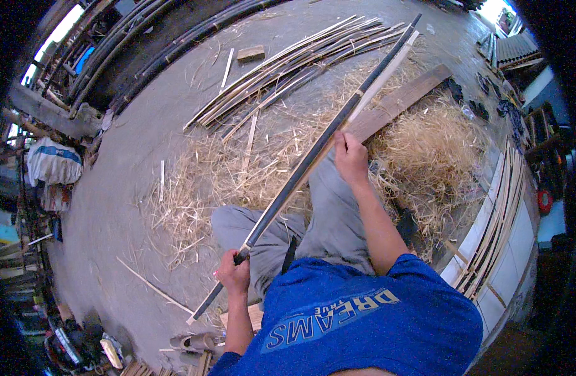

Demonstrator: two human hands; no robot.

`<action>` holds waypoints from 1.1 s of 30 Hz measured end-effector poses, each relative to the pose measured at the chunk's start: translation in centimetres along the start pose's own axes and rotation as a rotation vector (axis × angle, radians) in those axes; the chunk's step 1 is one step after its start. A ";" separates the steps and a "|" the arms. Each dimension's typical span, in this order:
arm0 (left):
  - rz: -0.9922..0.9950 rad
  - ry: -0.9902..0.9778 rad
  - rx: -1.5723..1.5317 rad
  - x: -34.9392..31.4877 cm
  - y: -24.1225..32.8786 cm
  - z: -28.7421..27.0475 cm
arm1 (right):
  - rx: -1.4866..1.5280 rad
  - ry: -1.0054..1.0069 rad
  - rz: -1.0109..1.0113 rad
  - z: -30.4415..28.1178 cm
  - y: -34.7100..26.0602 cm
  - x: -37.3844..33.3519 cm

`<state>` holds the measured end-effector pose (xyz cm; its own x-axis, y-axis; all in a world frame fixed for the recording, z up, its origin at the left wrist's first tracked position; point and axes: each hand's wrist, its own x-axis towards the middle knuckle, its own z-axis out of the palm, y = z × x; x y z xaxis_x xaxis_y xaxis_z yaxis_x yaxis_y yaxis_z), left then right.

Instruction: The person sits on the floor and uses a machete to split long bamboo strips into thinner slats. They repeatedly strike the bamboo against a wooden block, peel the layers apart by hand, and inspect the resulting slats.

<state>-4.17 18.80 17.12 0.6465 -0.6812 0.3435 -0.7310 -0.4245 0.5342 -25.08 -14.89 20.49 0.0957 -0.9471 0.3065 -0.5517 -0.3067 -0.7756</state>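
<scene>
A long, narrow bamboo strip [313, 155], dark on its outer skin and pale along the edge, runs slantwise across my lap from lower left to upper right. My left hand [233, 274] is closed round it near its lower end; a small black piece shows at those fingers, and I cannot tell what it is. Farther up, my right hand [350, 155] pinches the strip between thumb and fingers. Just beyond that hand, a brown wooden plank [404, 100] lies under the strip's far part, with a pale split length [385, 76] alongside.
Bamboo strips [281, 72] lie in a bundle ahead on the concrete floor, near a small wood block [251, 53]. Shavings [432, 147] are heaped at right and scattered [194, 188] at left. More strips [498, 219] rest on white tiles; dark poles [169, 53] line the far left.
</scene>
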 end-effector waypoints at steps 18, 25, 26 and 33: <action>-0.052 -0.039 0.044 0.3 0.9 0.0 | 0.296 -0.033 0.122 -1.3 2.3 3.5; -0.026 -0.006 0.006 -0.1 -0.1 0.6 | -0.132 -0.024 -0.083 -2.7 0.7 4.6; -0.031 -0.012 -0.002 0.0 0.0 0.6 | -0.269 -0.001 -0.110 -3.0 1.0 4.7; -0.002 -0.007 -0.048 0.0 0.3 0.6 | 0.146 0.252 -0.165 -5.5 0.0 4.5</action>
<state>-4.46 18.33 16.84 0.6466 -0.6844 0.3369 -0.7181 -0.3972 0.5715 -29.19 -18.64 24.90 -0.0444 -0.8355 0.5477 -0.4196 -0.4820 -0.7692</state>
